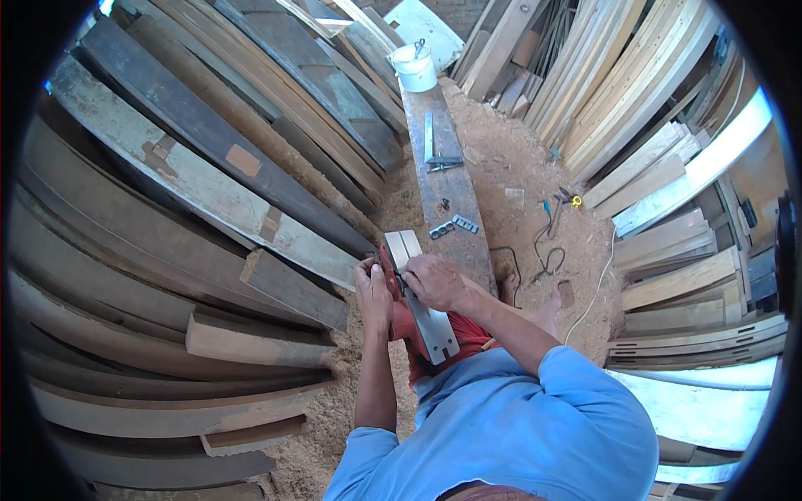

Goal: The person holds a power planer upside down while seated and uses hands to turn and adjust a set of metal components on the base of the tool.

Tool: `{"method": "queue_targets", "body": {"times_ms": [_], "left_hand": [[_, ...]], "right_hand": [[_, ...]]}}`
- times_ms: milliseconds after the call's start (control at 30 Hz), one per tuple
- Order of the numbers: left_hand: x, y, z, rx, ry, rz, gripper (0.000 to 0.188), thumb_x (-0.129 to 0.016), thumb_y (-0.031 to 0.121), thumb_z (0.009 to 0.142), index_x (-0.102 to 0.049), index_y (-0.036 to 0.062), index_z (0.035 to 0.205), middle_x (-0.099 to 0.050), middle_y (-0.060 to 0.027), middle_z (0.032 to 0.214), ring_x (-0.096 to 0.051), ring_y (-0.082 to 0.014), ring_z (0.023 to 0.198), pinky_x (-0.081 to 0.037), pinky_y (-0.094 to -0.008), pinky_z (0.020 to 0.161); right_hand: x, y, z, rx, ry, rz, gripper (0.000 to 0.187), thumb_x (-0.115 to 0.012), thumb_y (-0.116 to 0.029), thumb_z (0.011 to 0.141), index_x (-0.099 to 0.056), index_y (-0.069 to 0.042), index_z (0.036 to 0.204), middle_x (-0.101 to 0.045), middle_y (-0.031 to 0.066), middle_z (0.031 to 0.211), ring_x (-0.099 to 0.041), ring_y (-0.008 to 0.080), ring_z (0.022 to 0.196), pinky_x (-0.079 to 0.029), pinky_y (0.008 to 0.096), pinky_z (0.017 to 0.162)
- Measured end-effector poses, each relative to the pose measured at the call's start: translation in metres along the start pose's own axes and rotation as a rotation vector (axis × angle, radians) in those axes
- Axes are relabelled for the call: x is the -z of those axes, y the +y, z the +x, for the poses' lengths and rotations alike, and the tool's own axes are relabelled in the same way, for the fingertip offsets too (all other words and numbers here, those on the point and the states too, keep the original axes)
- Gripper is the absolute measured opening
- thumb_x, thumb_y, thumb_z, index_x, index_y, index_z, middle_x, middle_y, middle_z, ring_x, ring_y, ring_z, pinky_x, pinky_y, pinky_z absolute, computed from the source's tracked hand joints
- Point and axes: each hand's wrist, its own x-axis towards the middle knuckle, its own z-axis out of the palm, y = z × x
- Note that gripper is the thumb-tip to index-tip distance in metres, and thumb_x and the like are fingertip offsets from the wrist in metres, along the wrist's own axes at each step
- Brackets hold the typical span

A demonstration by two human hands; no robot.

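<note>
Over the sawdust floor (518,167) beside stacked planks (209,192), both hands are gripping a red power planer (418,309), left hand (373,290) clenching its side, right hand (434,280) grasping its top.

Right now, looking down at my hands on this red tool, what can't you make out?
- Head view: the red power tool is mostly covered by the left hand and right hand, so its kind is unclear.
- Its metal base plate hides what lies beneath.
- The white bucket contents are too small to tell.
- Small metal parts on the plank: too small to identify.
</note>
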Motion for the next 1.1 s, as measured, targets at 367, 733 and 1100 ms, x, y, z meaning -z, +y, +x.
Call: {"method": "queue_targets", "body": {"times_ms": [367,733,1100], "left_hand": [[0.002,-0.001,-0.002,0.006,-0.007,0.002,0.041,-0.048,0.028,0.108,-0.052,-0.0078,0.128,-0.062,-0.0199,0.116,-0.061,-0.0250,0.104,-0.049,-0.0387,0.095],[0.012,-0.012,0.005,0.227,-0.273,0.170,0.053,-0.061,0.025,0.100,-0.042,-0.0084,0.137,-0.062,-0.0271,0.124,-0.064,-0.0328,0.117,-0.050,-0.0412,0.102],[0.018,-0.011,0.003,0.184,-0.391,0.126,0.062,-0.066,0.012,0.097,-0.030,-0.0084,0.143,-0.055,-0.0257,0.131,-0.061,-0.0282,0.118,-0.050,-0.0384,0.102]], "right_hand": [[0.010,-0.005,-0.003,0.009,0.005,0.075,0.016,-0.062,-0.018,0.096,-0.066,-0.003,0.097,-0.064,0.0177,0.090,-0.065,0.0377,0.091,-0.051,0.0478,0.083],[0.036,0.026,-0.020,-0.150,0.038,0.076,0.019,-0.059,-0.020,0.098,-0.065,-0.004,0.103,-0.066,0.0204,0.099,-0.065,0.0398,0.099,-0.051,0.0497,0.090],[0.027,0.020,-0.038,-0.095,0.033,0.220,0.021,-0.062,-0.008,0.094,-0.066,-0.002,0.114,-0.067,0.0204,0.103,-0.066,0.0383,0.098,-0.053,0.0453,0.089]]}}
